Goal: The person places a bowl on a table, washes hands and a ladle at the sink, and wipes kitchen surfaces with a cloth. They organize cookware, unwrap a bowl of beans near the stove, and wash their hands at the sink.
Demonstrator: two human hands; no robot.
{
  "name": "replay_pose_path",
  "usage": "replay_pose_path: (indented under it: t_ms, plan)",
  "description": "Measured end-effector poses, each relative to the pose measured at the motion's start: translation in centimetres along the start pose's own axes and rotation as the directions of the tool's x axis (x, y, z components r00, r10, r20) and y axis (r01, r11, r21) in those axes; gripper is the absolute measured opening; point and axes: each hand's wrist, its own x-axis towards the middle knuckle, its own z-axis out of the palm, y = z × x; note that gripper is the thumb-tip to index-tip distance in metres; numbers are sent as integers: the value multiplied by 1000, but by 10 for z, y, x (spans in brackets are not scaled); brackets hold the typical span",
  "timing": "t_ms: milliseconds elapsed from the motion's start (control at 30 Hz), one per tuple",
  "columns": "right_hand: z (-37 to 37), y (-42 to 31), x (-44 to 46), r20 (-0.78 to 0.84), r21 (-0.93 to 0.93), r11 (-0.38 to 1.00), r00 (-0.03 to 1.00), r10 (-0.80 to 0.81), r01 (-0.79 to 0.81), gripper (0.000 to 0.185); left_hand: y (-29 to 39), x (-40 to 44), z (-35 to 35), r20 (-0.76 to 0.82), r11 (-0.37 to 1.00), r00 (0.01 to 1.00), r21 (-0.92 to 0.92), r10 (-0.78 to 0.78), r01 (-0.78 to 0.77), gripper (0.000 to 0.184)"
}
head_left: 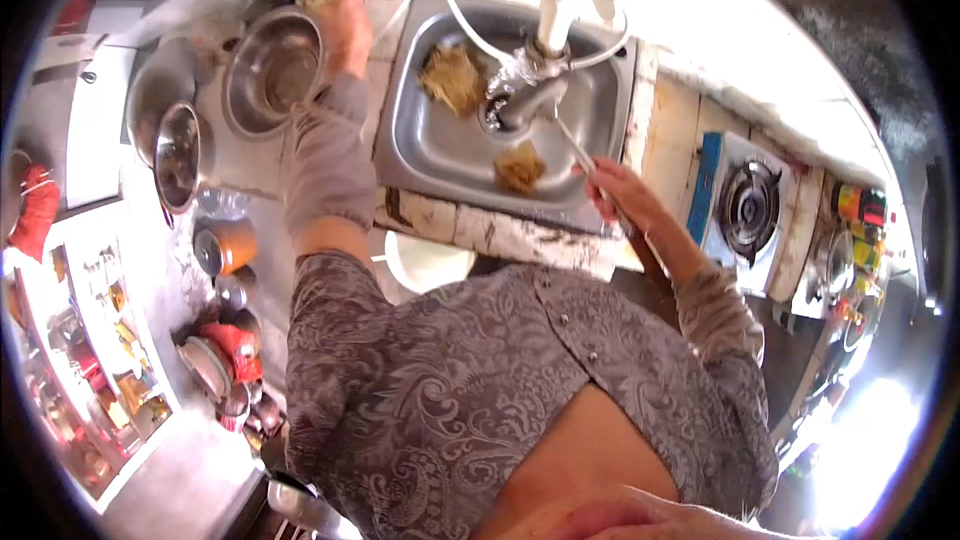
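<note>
At upper left, a metal bowl sits just beside the left hand; I cannot tell whether that hand grips anything. At upper centre, a sink holds a tan clump and a smaller brown clump. Right of centre, a thin stick slants over the sink, grasped by the right hand.

The smooth sink and the bowl look glossy metal.

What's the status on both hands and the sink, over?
Left hand by metal bowl, grip unclear. Right hand gripping long-handled utensil at sink. Possibly in the way: tap, brown clumps in sink.
</note>
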Motion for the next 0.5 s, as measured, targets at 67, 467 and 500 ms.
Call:
replay_pose_path:
  t_ms: [67, 467, 500]
  plan:
    - [-5, 0, -2, -36, -13, 1000, 999, 16, -16, 29, 70, -33, -50, -28, 953, 998, -298, -64, 53, 16]
    - [-19, 3, -22, -103, 142, 990, 995, 6, 8, 28, 87, -200, 70, 339, 895, 939, -397, -64, 204, 25]
    - [-16, 1, -23, -115, 133, 991, 993, 14, 2, 27, 93, -200, 57, 388, 800, 902, -472, -189, 370, 25]
